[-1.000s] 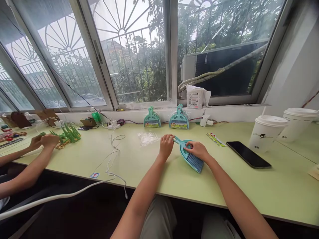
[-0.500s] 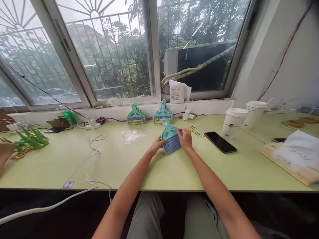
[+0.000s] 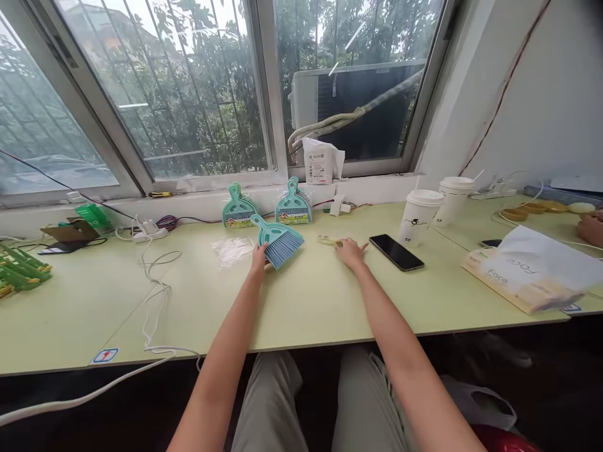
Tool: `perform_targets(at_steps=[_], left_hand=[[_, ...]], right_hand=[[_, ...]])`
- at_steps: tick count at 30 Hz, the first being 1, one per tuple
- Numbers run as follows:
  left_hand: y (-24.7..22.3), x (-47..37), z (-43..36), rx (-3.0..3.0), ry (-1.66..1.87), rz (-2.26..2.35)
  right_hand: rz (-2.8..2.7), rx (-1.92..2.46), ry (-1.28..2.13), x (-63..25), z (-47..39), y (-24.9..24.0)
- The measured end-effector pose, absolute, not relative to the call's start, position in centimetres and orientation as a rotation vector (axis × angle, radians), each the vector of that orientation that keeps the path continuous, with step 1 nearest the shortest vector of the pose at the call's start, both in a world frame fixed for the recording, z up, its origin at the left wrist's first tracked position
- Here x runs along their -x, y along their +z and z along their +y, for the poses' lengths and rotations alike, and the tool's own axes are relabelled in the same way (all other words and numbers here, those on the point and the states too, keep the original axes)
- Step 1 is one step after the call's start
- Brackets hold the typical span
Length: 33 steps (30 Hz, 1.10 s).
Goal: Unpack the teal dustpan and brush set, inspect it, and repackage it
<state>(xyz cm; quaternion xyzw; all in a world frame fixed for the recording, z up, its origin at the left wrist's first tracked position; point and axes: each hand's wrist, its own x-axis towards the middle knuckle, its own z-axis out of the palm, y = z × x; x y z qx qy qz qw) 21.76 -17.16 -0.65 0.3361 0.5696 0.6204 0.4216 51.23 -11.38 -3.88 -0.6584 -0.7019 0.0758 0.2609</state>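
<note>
The left hand grasps the teal plastic dustpan with blue-bristled brush, tilted over the tabletop toward its window-side edge; the right hand has its fingers at a narrow yellow-green printed card, though I can't tell if they pinch it; two lidded white paper cups hide their contents beyond the black phone; the cream-and-white tissue pack, near the right, reads "Face".
</note>
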Motion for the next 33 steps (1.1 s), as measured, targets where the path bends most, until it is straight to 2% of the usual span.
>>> perform_targets(at_steps=[6, 13, 19, 28, 33], left_hand=[[-0.5, -21.5, -17.4, -0.782, 1.595, 1.444], [-0.6, -21.9, -17.5, -0.872, 1.581, 1.454], [-0.9, -22.3, -17.5, -0.93, 1.555, 1.427], [-1.4, -23.2, -17.4, -1.018, 1.425, 1.352], [-1.7, -24.2, -17.6, -0.988, 1.361, 1.313]], right_hand=[[-2.112, 1.413, 0.339, -50.3, -12.1, -3.2], [-2.162, 1.512, 0.142, -49.5, -13.1, -2.9], [-2.33, 1.643, 0.317, -49.2, -13.1, -2.8], [-2.016, 1.554, 0.358, -50.4, -11.4, -4.3], [-1.79, 1.464, 0.258, -49.1, -12.6, -2.2]])
